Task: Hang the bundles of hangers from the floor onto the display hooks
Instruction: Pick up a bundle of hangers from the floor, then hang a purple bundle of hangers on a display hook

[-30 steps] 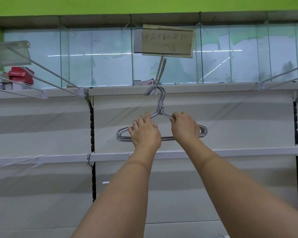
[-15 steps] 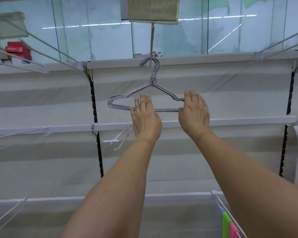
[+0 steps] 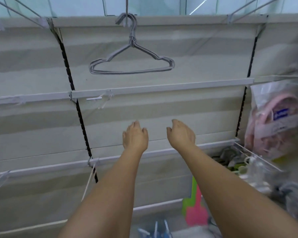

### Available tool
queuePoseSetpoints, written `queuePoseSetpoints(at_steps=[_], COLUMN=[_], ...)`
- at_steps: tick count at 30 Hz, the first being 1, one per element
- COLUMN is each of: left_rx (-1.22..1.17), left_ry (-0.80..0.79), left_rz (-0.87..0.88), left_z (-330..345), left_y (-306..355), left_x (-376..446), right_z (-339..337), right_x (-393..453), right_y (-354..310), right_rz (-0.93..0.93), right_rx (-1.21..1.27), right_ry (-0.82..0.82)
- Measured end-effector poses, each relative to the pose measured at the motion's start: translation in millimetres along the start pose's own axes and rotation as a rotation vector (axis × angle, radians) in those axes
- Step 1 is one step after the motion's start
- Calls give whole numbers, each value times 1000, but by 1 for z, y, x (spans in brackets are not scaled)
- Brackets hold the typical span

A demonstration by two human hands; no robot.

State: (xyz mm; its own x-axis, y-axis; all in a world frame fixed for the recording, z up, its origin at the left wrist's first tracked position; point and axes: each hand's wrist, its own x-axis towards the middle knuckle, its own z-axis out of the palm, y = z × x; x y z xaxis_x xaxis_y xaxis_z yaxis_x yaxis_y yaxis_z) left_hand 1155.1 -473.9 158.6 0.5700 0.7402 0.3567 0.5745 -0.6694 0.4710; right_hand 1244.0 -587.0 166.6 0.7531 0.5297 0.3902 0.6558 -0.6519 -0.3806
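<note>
One hanger bundle [image 3: 132,63] hung on display hook [image 3: 126,7]; below it my left hand [image 3: 135,137] and right hand [image 3: 181,134] loose, empty; more bundles presumably remain.

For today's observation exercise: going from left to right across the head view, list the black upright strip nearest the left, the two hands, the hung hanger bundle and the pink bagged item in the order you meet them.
Left black upright strip → hanger bundle and, below it, left hand → right hand → pink bagged item.
</note>
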Motion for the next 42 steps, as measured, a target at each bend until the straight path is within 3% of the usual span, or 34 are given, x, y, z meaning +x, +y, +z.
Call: queuePoseSetpoints(at_steps=[7, 20, 42], left_rx=[-16, -55, -23], left_ry=[-220, -478, -960], left_rz=[41, 268, 727], left_z=[29, 69, 209], left_y=[-29, -40, 120], left_x=[-58, -168, -405], right_z=[29, 41, -22], right_x=[-74, -237, -498], right_y=[24, 66, 267], right_rz=[123, 505, 1242], right_rx=[-47, -88, -159], right_ry=[-117, -87, -1])
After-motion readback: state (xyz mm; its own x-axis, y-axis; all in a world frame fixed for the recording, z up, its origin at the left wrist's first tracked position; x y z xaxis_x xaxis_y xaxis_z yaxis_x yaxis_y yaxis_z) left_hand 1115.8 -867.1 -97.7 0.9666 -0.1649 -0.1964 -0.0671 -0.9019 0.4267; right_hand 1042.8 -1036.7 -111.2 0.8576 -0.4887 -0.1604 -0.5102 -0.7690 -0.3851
